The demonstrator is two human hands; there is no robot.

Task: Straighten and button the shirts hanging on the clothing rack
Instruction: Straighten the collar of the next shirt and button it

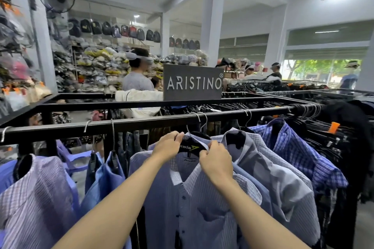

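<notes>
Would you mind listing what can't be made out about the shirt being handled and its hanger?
- Head view: the top button of the checked shirt is hidden; the collar and the right hand cover it.
- The hanger logo is half covered by the left hand.
- The neck label is too small to read.
- The shirt's hem is cut off by the bottom edge.

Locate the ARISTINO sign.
In the head view the ARISTINO sign stands upright on the black rack frame, centre of the picture, above and behind both hands at the checked shirt's collar.
</notes>
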